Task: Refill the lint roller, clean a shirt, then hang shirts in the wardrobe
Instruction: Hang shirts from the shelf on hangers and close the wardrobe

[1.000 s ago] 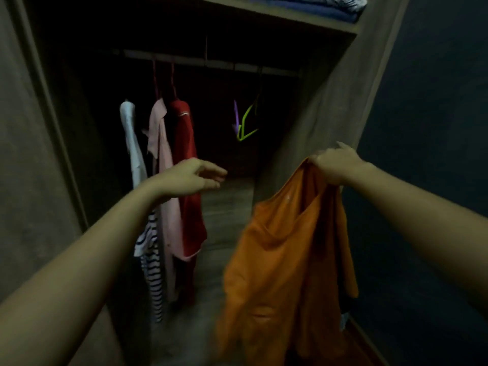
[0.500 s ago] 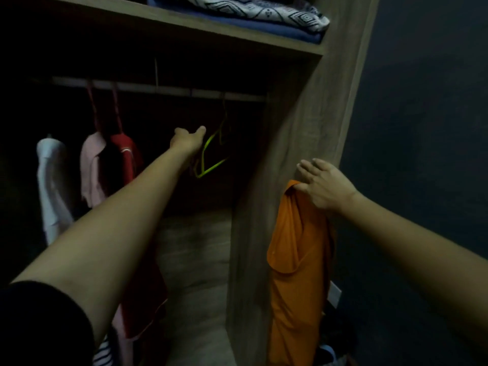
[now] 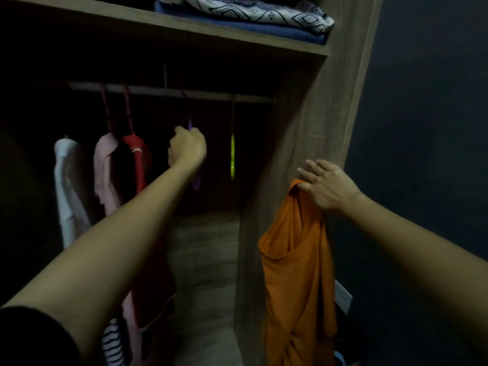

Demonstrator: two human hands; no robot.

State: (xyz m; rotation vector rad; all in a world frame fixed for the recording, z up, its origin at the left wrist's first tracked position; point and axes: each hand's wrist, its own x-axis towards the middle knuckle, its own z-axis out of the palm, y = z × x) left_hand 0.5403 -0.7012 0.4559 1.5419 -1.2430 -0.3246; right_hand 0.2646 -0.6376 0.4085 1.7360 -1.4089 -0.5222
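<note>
Inside the wardrobe [image 3: 303,143], a white shirt [image 3: 67,180], a pink shirt [image 3: 105,170] and a red shirt [image 3: 140,165] hang at the left end of the rail [image 3: 206,93]. My left hand [image 3: 187,149], open and reaching half a second ago, now closes around a purple hanger [image 3: 196,180] on that rail, so I judge the hanger is coming off next. A green hanger [image 3: 232,154] hangs free beside it. My right hand [image 3: 327,186] pinches the orange shirt [image 3: 293,260] against the wardrobe's right edge, fingers extended. Folded textiles [image 3: 245,14] sit on the top shelf [image 3: 184,30].
</note>
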